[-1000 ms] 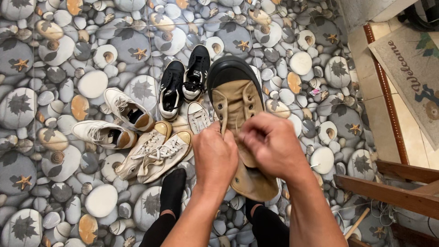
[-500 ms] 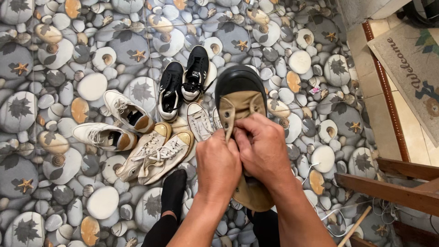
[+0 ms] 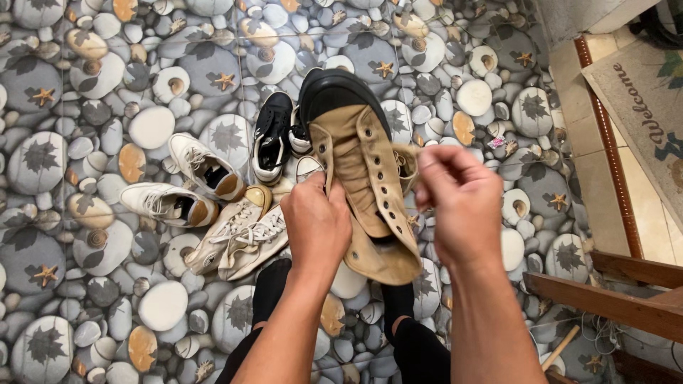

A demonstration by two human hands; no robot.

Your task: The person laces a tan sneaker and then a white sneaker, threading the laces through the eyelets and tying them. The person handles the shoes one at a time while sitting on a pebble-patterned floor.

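Seen from above, I hold a tan high-top canvas shoe (image 3: 363, 178) with a black rubber toe cap in the air over a floor (image 3: 85, 299) printed with pebbles, shells and starfish. My left hand (image 3: 315, 226) is closed around the shoe's left side near the collar, fingers wrapped under the canvas. My right hand (image 3: 459, 203) is pinched shut on a tan lace (image 3: 404, 153) that runs from the upper eyelets on the shoe's right flap; the lace end itself is hidden in my fingers. The shoe's toe points away from me and its tongue lies open between two rows of dark eyelets.

Below the shoe, on the floor, a pair of black sneakers (image 3: 274, 142) stands just beside the toe cap, partly covered by it. To their left lie two white sneakers with brown linings (image 3: 188, 185), and nearer to me a pair of cream low-top canvas shoes (image 3: 242, 238), side by side. My feet in black socks (image 3: 274, 284) show under my forearms. A grey doormat (image 3: 651, 107) lies at the right edge, with a wooden frame (image 3: 605, 299) below it.
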